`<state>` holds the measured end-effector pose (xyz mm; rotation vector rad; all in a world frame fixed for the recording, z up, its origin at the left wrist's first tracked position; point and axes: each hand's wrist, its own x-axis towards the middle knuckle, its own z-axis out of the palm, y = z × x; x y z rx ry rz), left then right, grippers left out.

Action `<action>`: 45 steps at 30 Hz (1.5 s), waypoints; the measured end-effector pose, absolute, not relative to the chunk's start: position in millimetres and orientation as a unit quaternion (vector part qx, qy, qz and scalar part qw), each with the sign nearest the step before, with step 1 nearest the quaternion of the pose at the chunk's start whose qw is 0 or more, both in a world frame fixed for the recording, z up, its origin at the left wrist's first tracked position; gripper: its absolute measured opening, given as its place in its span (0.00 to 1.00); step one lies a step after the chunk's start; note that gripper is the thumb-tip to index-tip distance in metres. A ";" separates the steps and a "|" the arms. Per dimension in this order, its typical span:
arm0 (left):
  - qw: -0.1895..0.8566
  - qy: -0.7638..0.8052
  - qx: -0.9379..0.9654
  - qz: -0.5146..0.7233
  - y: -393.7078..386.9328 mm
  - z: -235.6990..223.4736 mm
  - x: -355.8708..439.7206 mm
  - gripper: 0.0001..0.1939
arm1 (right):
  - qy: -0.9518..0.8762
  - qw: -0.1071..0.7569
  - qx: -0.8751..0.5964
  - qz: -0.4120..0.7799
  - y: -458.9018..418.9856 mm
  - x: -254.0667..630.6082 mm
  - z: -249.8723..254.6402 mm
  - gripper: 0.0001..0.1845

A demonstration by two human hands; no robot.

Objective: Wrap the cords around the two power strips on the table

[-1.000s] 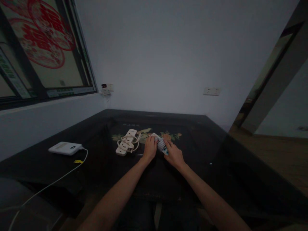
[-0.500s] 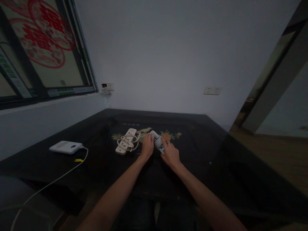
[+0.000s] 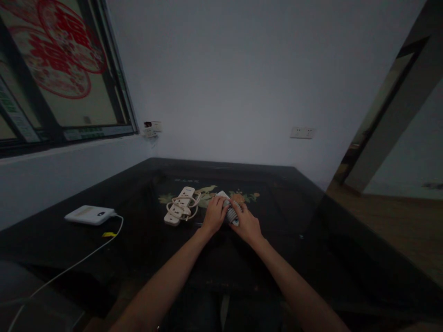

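Between my hands, near the middle of the table, is a slim white block with a pale cord (image 3: 233, 215) wound round it in several tight turns. A bluish patch shows at its near end; its exact kind is too dim to tell. My left hand (image 3: 215, 213) is closed on the left side and far part, its fingers lying over the top. On the right side, my right hand (image 3: 246, 222) grips the block, fingers across the wound cord. To the left of my left hand lies a white power strip (image 3: 181, 203) with its own cord loosely bundled on top.
A white power bank-like device (image 3: 90, 215) with a thin white cable (image 3: 90, 253) lies on the left of the dark table (image 3: 277, 267), near a yellow tag (image 3: 109, 234). Behind stands a wall with a socket plate (image 3: 302, 133). A window (image 3: 86, 69) is on the left.
My left hand's fingers have moved over the top of the block, covering more of its far part. My right hand still holds the wound cord. The whole view has shifted slightly.
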<state>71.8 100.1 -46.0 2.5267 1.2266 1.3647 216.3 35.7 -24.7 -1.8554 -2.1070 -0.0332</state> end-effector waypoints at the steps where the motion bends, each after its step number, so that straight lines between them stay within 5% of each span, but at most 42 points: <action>1: 0.009 0.397 0.808 0.435 100.1 -45.7 71.9 0.12 | -0.740 0.166 -0.652 -0.010 36.5 216.8 -25.4 0.43; 13: 0.001 0.441 0.792 0.423 103.3 -43.3 73.0 0.10 | -0.734 0.161 -0.660 -0.013 40.0 216.1 -25.9 0.41; 23: 0.091 0.469 0.721 0.502 122.1 -44.1 56.4 0.12 | -0.709 0.184 -0.681 -0.007 37.9 214.7 -25.6 0.40; 33: 0.384 0.414 0.615 0.551 132.1 -47.0 51.0 0.14 | -0.701 0.349 -0.618 0.072 45.2 232.9 -34.8 0.43; 41: 0.657 0.333 0.533 0.417 118.6 -46.6 52.0 0.13 | -0.716 0.473 -0.504 0.097 57.9 255.2 -34.3 0.42; 45: 0.709 0.321 0.520 0.351 108.9 -43.3 53.9 0.12 | -0.734 0.456 -0.487 0.129 52.1 262.9 -24.3 0.47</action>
